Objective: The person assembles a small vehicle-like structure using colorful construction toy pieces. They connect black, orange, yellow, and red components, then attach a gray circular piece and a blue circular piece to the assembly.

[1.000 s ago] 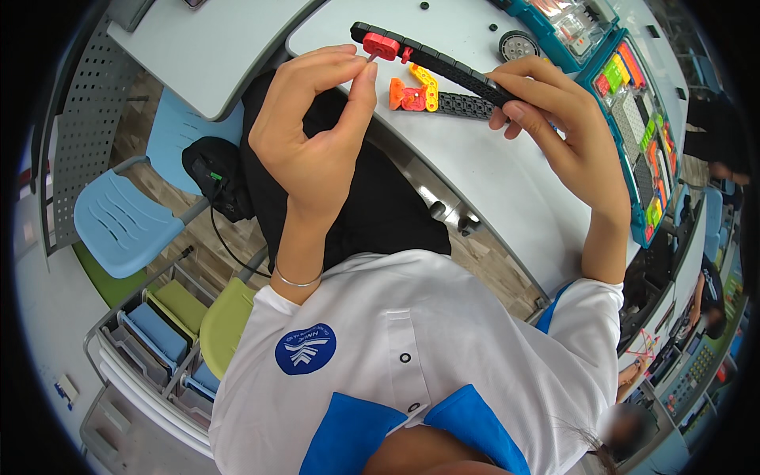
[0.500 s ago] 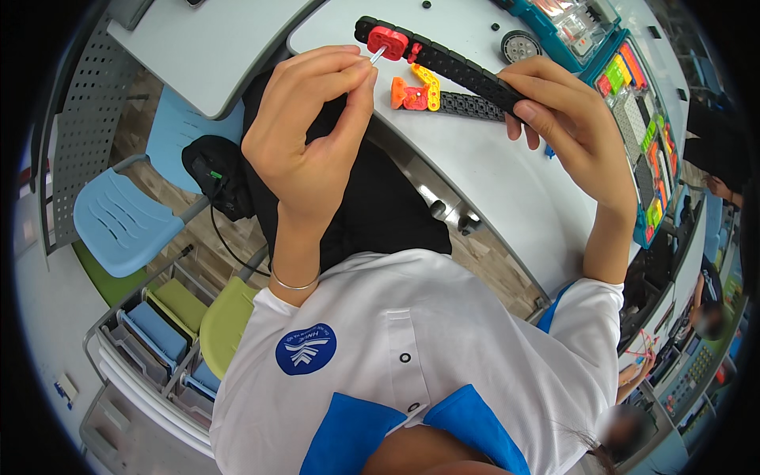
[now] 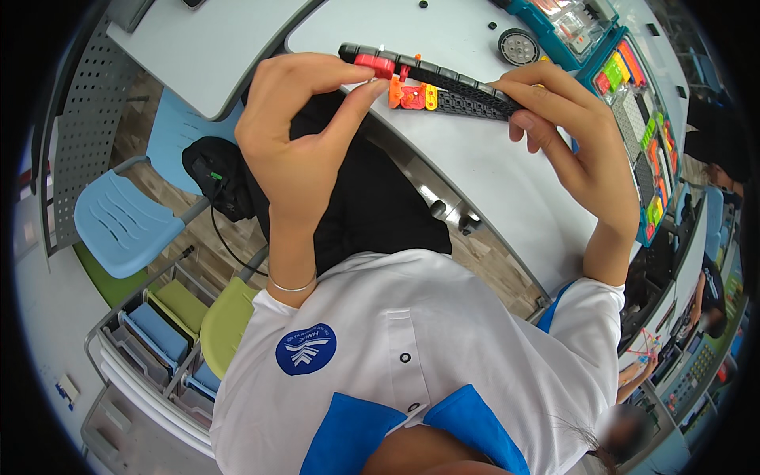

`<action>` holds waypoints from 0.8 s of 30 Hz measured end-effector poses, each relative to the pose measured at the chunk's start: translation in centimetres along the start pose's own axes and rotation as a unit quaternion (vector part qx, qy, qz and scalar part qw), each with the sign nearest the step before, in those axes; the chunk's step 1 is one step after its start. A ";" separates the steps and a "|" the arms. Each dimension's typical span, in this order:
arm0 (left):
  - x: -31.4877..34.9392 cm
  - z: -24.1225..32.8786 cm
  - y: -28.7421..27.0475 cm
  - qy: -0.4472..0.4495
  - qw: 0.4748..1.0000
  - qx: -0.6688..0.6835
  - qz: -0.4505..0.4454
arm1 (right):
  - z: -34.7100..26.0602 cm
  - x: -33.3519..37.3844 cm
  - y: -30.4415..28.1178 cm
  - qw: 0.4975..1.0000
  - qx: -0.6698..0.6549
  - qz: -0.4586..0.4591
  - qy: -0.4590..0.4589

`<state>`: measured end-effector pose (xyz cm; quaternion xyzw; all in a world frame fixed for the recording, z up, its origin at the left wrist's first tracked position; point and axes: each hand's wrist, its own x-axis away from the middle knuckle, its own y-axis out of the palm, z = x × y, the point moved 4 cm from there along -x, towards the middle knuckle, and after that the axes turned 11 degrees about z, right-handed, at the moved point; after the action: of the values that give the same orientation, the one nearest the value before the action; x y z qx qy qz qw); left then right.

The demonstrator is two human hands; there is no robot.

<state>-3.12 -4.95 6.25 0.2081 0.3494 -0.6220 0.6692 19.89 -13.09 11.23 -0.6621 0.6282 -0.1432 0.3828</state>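
Beam of long black perforated plastic (image 3: 455, 77), red rounded plastic block (image 3: 372, 65) near left end, has turned edge-on; small pale tip (image 3: 381, 48) now pokes out its upper side, so work on the block looks further along. Held above white tabletop's (image 3: 483, 158) near edge. Right hand (image 3: 576, 134) clamps beam's right end; left hand's (image 3: 297, 131) fingertips at block, can't tell if pinching.

The left grip (image 3: 289, 131) pinches while the right grip (image 3: 582, 131) clasps.
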 end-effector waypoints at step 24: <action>1.2 -2.1 2.0 -0.092 0.982 0.055 -0.157 | 2.6 -0.8 1.3 0.994 0.076 0.063 -0.047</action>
<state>-1.68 -3.96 3.64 0.1285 0.2802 -0.7542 0.5799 20.51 -11.35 8.81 -0.5965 0.6371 -0.1344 0.4693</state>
